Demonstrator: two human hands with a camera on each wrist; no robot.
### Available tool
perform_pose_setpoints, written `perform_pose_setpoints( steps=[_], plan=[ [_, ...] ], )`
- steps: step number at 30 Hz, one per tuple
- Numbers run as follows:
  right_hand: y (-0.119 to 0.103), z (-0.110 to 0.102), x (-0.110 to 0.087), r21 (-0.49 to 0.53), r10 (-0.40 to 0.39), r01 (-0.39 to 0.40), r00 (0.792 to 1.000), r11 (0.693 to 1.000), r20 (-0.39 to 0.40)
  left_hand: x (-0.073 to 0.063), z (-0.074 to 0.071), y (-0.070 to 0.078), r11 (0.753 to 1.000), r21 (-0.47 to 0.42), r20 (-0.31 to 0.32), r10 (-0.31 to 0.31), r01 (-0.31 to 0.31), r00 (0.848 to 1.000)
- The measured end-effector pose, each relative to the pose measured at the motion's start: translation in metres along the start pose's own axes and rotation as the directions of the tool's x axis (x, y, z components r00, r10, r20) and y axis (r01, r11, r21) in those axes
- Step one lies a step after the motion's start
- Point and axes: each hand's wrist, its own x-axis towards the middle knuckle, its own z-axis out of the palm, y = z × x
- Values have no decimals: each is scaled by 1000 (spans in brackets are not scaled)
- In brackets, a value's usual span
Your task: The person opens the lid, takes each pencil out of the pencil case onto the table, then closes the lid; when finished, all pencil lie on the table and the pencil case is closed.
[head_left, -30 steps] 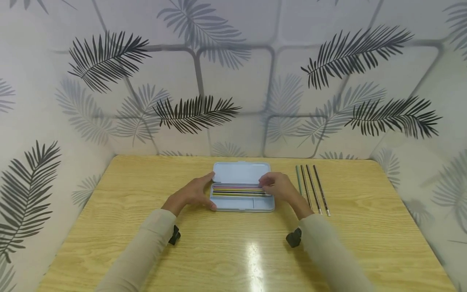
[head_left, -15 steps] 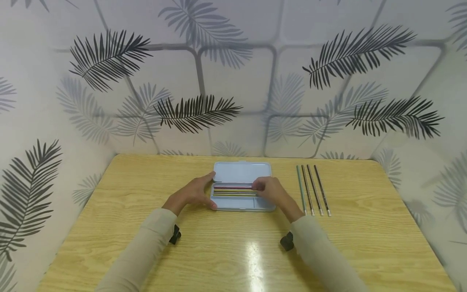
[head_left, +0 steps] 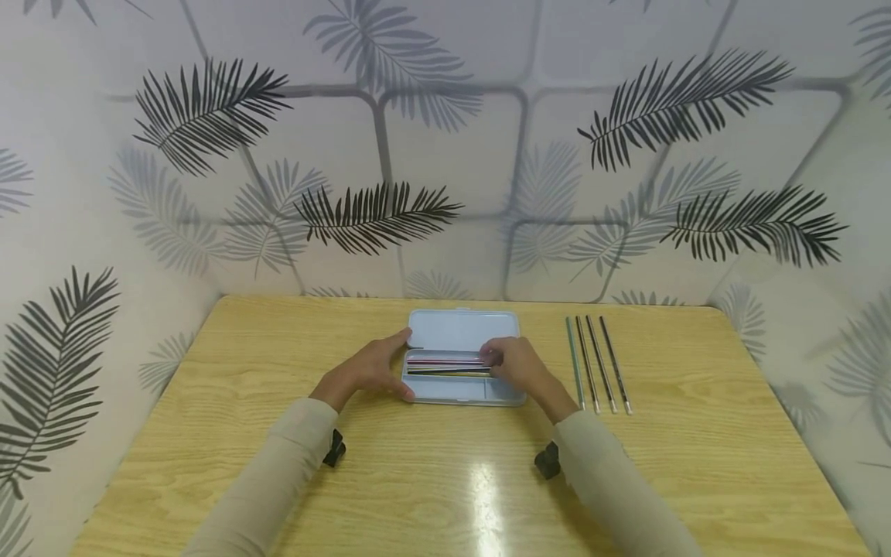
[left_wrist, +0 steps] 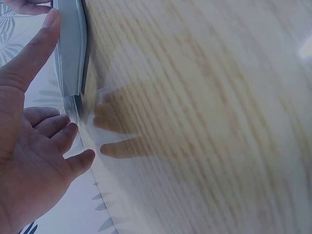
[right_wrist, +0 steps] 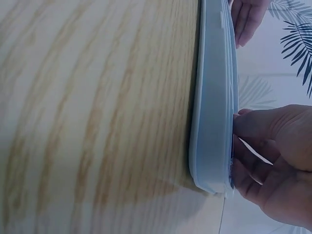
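Observation:
A pale blue pencil case lies with its lid folded back on the table. In its long rear compartment are several pencils, red, white, dark and yellow. My right hand reaches into the compartment's right part, its bent fingers and thumb gripping the pencils' right ends, which it hides. In the right wrist view the fingertips dip behind the case wall. My left hand spans the case's left end, thumb at the near corner and index finger by the hinge. The left wrist view shows the thumb laid straight against the case.
Right of the case, several pencils lie side by side on the table: a green pencil and dark ones with white ends, such as the rightmost pencil. A leaf-patterned wall rises behind the wooden table.
My right hand has moved left, further over the case, and stays there. Under it the pencils in the compartment have shifted and changed order. My left hand keeps its place.

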Motion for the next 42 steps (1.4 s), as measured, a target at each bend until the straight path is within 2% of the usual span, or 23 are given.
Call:
perform_pose_setpoints(
  steps=[4,11,17,20,27,35,42],
  plan=[
    [0,-5,-2,-7,-14,13,1000,1000,-24,1,0,1,1000,10,3,-6,6,1000],
    [3,-17,-10,35,-87,91,992,995,-91,2,2,-1,1000,23,-5,-9,9,1000],
    [15,-32,-20,66,-91,101,986,993,-141,2,2,-1,1000,31,-3,-6,6,1000],
    [23,-42,-27,79,-92,104,986,992,-142,2,2,-1,1000,26,0,-6,6,1000],
    [50,-68,-48,138,17,-4,995,990,-94,1,2,1,999,32,1,-11,11,1000],
    [80,-93,-75,257,93,-79,995,963,-44,2,1,3,999,38,1,-18,18,1000],
    [106,-109,-89,309,166,-161,986,937,12,3,2,1,999,36,4,-35,34,999]
  ],
)
